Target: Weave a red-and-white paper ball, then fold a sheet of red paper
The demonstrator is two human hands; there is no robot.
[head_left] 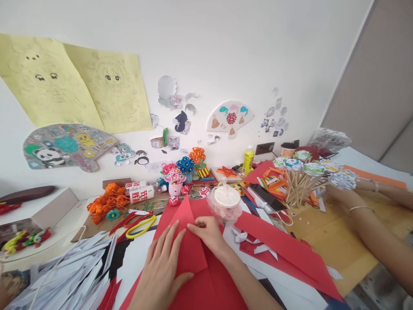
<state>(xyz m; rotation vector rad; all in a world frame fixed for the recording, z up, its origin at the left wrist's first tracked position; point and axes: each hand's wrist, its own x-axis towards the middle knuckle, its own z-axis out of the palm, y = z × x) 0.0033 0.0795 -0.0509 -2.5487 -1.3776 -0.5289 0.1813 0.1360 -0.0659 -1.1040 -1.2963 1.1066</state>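
A sheet of red paper (193, 256), folded to a point at its far end, lies in front of me on more red paper. My left hand (161, 267) rests flat on its left side with the fingers stretched out. With thumb and fingertips together, my right hand (210, 236) pinches the folded sheet's right edge near the point. Just beyond my right hand stands a lidded cup (227, 198) with a straw, wrapped in clear plastic. Red-handled scissors (130, 220) lie to the left, beside a yellow ring-shaped handle (141, 227).
White paper strips (74, 267) pile up at left. Orange craft flowers (108, 202), a yellow bottle (248, 160) and a phone (266, 197) line the back. At right, another person's arms (358, 211) reach near paper flowers on sticks (298, 185). Red paper strips (287, 249) lie right of me.
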